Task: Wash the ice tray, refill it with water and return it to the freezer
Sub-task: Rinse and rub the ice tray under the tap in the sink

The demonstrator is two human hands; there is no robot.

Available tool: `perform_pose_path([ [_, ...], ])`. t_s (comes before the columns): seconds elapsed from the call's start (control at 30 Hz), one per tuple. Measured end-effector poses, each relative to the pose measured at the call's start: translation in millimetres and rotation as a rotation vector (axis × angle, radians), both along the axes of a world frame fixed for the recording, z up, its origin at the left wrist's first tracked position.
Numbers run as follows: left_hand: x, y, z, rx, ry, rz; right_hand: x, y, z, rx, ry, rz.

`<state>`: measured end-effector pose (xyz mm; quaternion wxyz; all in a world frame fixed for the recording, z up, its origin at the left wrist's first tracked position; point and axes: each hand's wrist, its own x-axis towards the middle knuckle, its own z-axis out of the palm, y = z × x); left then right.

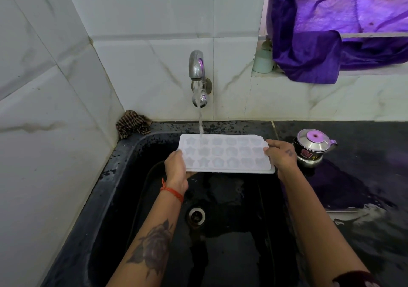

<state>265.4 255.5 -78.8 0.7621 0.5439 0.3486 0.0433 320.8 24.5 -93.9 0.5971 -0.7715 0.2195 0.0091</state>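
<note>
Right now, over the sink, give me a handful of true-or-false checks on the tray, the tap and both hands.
1. The tap is running onto the ice tray. True.
2. Only the left hand holds the tray. False: the right hand grips the other end.
3. The tray lies on the sink floor. False: it is held up above the drain.
4. A small steel pot stands on the counter to the right. True.
</note>
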Motion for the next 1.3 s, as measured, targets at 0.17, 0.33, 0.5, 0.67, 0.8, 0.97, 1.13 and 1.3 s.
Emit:
perform_pose_path([
  [0.17,6,-3,1,-0.016,0.001,-0.055,-1,-4,3,-0.037,-0.012,-0.036],
  [0.33,5,4,-2,-0.013,-0.011,-0.079,2,0,3,-0.054,-0.005,-0.051],
  [0.5,0,16,-5,-0.031,-0.020,-0.027,3,16,3,-0.021,-0.005,-0.012],
  [0.67,-6,31,-6,-0.032,-0.024,0.043,6,36,1,-0.037,0.007,0.028],
  [0.8,-10,45,-7,-0.029,-0.023,0.101,4,50,5,-0.030,0.004,0.071],
  [0.97,-12,61,-4,-0.041,-0.015,0.162,3,64,5,0.003,0.024,0.171],
  [1.13,-12,75,-5,-0.059,-0.011,0.207,4,73,3,0.046,0.043,0.244],
  [1.3,-14,83,-8,-0.067,-0.012,0.231,1,80,8,0.070,0.042,0.303],
])
